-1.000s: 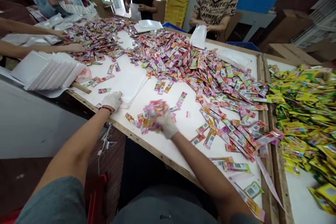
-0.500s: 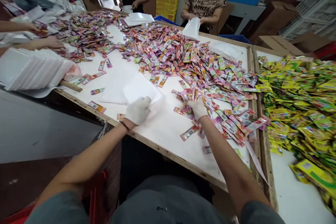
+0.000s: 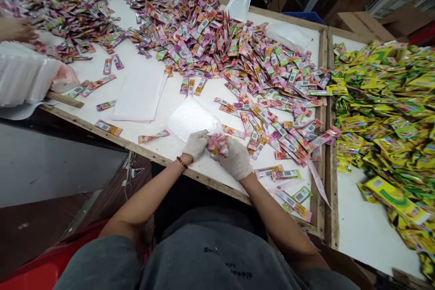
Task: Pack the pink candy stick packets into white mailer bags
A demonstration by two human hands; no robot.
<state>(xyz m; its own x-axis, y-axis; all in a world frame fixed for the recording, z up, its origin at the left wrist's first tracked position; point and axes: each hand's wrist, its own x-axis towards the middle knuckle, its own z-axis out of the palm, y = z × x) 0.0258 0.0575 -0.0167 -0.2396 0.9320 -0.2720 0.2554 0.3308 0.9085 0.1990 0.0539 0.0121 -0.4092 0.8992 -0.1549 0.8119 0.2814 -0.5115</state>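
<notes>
White tabletop (image 3: 210, 176), edged in wood, lies under your gloved hands near its front rim. Your right hand (image 3: 236, 161) is clamped on a bunch of pink sachets (image 3: 217, 144); your left hand (image 3: 196, 144) pinches the mouth of a clear bubble bag (image 3: 192, 118). If that mouth sags, the glossy, crinkled sachets could spill off the edge.
</notes>
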